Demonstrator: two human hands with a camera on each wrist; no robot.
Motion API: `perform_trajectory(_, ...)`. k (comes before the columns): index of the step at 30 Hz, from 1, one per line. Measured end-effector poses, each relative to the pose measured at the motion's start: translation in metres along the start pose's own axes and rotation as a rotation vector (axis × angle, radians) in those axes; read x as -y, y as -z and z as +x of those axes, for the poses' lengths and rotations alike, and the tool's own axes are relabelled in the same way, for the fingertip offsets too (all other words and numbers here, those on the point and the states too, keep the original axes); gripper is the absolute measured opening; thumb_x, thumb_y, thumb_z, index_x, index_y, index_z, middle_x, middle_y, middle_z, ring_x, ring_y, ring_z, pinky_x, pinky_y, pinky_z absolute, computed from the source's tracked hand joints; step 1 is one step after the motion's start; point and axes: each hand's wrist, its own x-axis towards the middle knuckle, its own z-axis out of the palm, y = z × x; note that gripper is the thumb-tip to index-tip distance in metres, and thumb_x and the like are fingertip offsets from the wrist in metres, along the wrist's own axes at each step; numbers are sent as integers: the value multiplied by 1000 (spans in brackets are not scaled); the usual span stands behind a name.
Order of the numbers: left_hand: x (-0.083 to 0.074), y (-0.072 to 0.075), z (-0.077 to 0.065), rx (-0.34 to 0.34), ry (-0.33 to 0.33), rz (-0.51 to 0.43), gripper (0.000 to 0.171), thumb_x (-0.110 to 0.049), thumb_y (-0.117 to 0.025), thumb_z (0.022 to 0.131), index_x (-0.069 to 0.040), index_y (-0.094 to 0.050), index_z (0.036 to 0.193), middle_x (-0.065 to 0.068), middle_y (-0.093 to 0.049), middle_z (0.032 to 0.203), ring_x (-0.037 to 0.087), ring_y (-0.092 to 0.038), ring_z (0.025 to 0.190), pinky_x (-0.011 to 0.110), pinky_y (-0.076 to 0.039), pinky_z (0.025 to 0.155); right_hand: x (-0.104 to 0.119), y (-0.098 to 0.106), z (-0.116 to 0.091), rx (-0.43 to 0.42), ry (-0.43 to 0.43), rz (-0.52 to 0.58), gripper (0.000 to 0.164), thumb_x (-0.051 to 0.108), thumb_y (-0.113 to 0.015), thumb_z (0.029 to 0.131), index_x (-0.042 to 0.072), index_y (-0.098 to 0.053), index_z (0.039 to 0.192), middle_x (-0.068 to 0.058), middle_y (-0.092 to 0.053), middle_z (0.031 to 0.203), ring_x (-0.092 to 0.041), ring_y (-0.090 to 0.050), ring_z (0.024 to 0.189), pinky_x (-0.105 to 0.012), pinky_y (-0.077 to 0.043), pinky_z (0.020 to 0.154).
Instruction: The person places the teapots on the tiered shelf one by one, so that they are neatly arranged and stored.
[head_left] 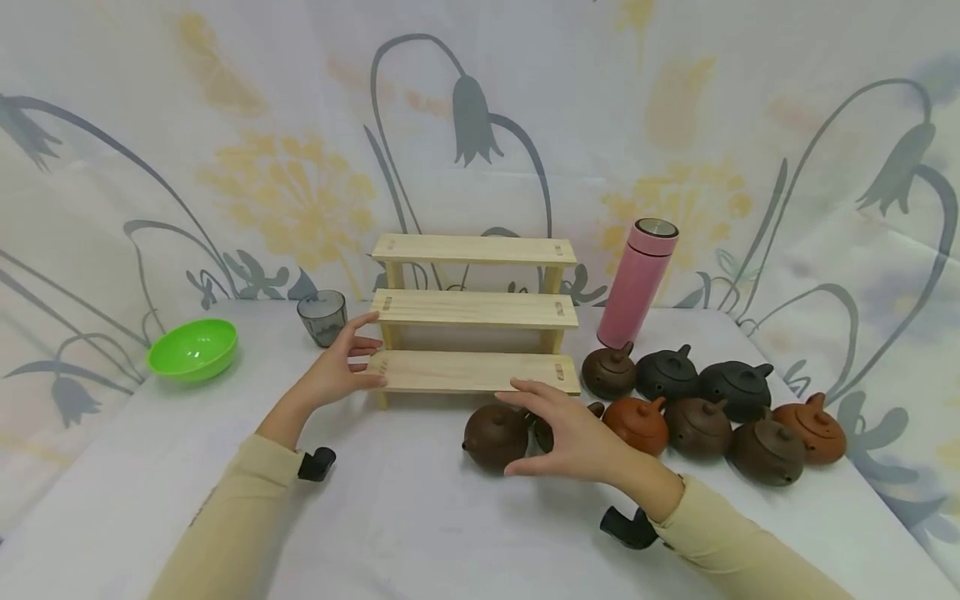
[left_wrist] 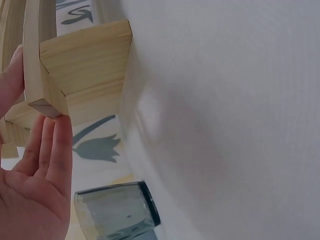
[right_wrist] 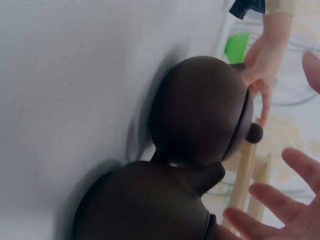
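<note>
A three-tier wooden shelf (head_left: 472, 372) stands at the middle of the table. At its left end is my left hand (head_left: 348, 362), fingers spread, with fingertips (left_wrist: 61, 125) right at the corner of a board and the thumb along that board. My right hand (head_left: 573, 437) hovers over the dark brown teapots, its thumb and fingers apart and nothing between them. The nearest round teapot (head_left: 495, 439) sits in front of the shelf, its spout pointing left. Beside it a second dark teapot (right_wrist: 145, 205) is partly hidden by my right hand in the head view.
More teapots crowd the right side, brown, black and orange, such as an orange one (head_left: 637, 425) and a black one (head_left: 735, 390). Behind them stands a pink thermos (head_left: 637, 283). A grey glass (head_left: 322, 318) and a green bowl (head_left: 193, 350) are at the left.
</note>
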Motion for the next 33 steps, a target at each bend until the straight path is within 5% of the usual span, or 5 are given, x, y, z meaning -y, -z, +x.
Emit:
perform_trajectory(13, 0, 0, 0, -2, 4, -10, 95, 4, -74, 76, -13, -14, 148, 30, -43, 129, 41, -40, 121, 52, -36, 95, -2, -5, 24, 197, 55, -72, 56, 34, -79, 74, 21, -57, 124, 1, -51, 127, -18, -50, 114, -40, -41, 92)
perform_trajectory(27, 0, 1, 1, 6, 11, -13, 94, 5, -73, 76, -15, -15, 148, 28, -44, 128, 39, -40, 122, 51, -36, 96, -2, -11, 33, 242, 158, -61, 51, 15, -80, 72, 19, -59, 119, 0, -50, 133, -16, -46, 121, -37, -39, 96)
perform_trajectory(33, 3, -1, 1, -12, 15, -17, 89, 6, -73, 76, -11, -18, 144, 29, -45, 128, 40, -41, 121, 50, -36, 96, 2, -16, 29, 238, 122, -5, 52, 12, -80, 72, 16, -58, 120, -6, -47, 129, -19, -49, 115, -36, -42, 92)
